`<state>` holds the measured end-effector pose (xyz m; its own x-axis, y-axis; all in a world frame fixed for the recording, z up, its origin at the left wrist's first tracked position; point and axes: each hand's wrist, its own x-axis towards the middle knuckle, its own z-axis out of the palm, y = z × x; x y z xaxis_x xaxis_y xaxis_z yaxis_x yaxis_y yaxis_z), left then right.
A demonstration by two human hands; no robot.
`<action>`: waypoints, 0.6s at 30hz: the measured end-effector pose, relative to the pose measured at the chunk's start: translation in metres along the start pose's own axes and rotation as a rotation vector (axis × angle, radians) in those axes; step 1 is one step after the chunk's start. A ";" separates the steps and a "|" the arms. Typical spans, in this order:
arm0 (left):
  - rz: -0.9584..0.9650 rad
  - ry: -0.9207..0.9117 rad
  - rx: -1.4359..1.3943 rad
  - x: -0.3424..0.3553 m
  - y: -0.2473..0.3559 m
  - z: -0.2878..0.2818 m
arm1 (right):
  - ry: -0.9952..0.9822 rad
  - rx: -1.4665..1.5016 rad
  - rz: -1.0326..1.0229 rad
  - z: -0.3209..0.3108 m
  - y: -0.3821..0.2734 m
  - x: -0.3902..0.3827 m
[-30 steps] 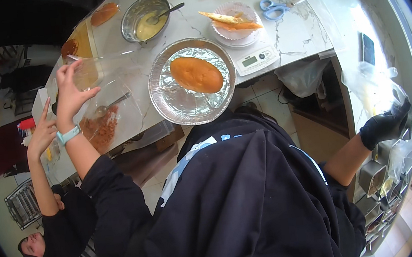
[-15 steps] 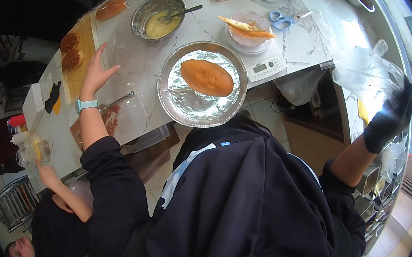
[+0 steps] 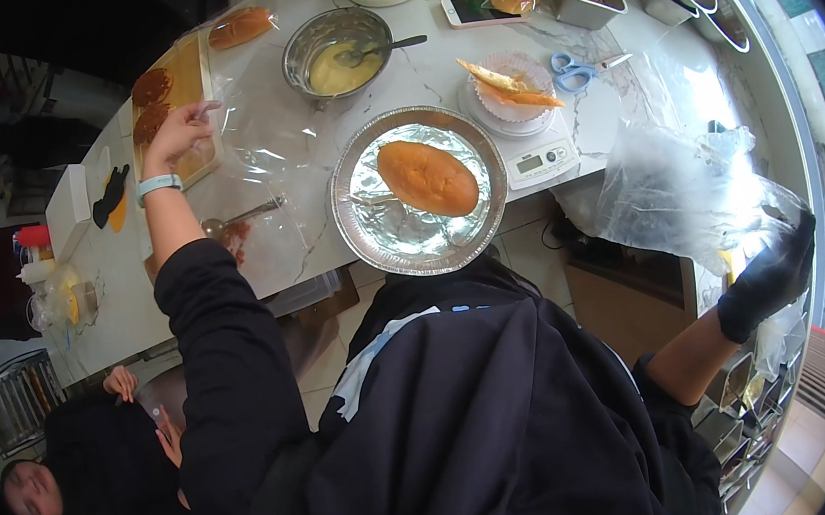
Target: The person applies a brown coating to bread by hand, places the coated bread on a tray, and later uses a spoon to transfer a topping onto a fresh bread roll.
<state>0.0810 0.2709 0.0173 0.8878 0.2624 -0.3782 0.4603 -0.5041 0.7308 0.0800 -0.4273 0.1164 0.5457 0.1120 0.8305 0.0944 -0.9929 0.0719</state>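
My bare left hand [image 3: 179, 139], a watch at its wrist, is over the wooden board [image 3: 207, 143] at the edge of a clear plastic sheet [image 3: 264, 137]. Its fingers are bent together; what they hold, if anything, is hard to make out. At the far right my black-gloved right hand [image 3: 767, 286] is closed on a crumpled clear plastic bag [image 3: 662, 196], which spreads over the table edge. Between my hands, an oval brown bread roll [image 3: 427, 177] lies in a round foil pan [image 3: 370, 237] at the table's front edge.
Behind the pan is a metal bowl [image 3: 297, 63] of pale yellow cream with a spoon. Right of the pan stand a digital scale [image 3: 540, 162] and blue-handled scissors [image 3: 570, 78]. A phone [image 3: 467, 12] and metal tins [image 3: 591, 12] are further back. Another person [image 3: 102, 461] is at lower left.
My left hand has drawn left over the board, its spread fingers now bent together. The plastic bag in my right hand has spread leftward. The other person's hand has withdrawn from the table.
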 end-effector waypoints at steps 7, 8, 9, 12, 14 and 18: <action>-0.062 -0.035 0.325 0.032 0.012 -0.047 | 0.000 -0.008 -0.003 -0.002 -0.011 -0.007; -0.059 -0.038 0.324 0.045 0.017 -0.039 | 0.001 -0.013 -0.003 -0.002 -0.012 -0.008; -0.009 -0.037 0.365 0.057 0.022 -0.031 | -0.008 -0.004 0.018 -0.003 -0.013 -0.009; -0.026 0.006 0.391 0.082 0.036 -0.004 | -0.012 0.059 0.056 -0.005 -0.012 -0.013; -0.095 0.051 0.376 0.095 0.030 0.000 | -0.007 0.117 0.073 -0.010 -0.013 -0.014; -0.150 0.119 0.359 0.111 0.007 0.021 | -0.063 -0.019 0.067 -0.020 -0.015 -0.019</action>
<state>0.1825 0.2795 -0.0312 0.8139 0.4377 -0.3821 0.5747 -0.7027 0.4194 0.0513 -0.4150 0.1111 0.6014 0.0469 0.7976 0.0400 -0.9988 0.0285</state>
